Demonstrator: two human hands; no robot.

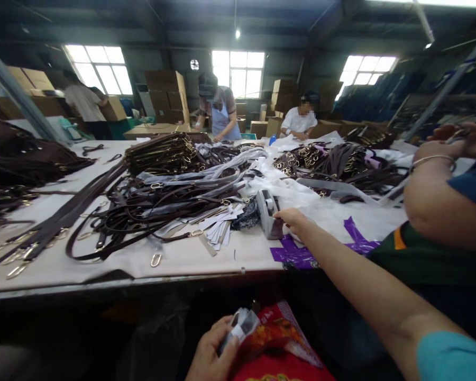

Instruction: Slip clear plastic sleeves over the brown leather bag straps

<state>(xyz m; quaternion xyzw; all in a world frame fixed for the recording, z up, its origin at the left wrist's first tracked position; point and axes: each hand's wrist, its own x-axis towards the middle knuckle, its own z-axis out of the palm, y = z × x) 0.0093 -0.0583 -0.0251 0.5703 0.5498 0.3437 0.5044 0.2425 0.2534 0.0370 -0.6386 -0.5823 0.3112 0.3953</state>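
Note:
My left hand (216,349) is closed around a small bundle in clear plastic wrap (240,325), low in front of the table. A dark band and a white strip show in it; the rest is hidden by my fingers. Stretched out over the table, my right hand (297,222) has its fingers together on the right side of a grey tape dispenser (266,214). Left of the dispenser lie white paper strips (218,228) and a dark speckled bundle (246,216). Purple plastic tape (295,253) is stuck to the table under my right forearm.
Dark brown straps with gold clasps (158,203) are heaped across the table (206,264). More straps (337,161) lie at the back right. A red printed bag (281,344) is below the table edge. A co-worker's arm (440,201) is close at right; other people work behind.

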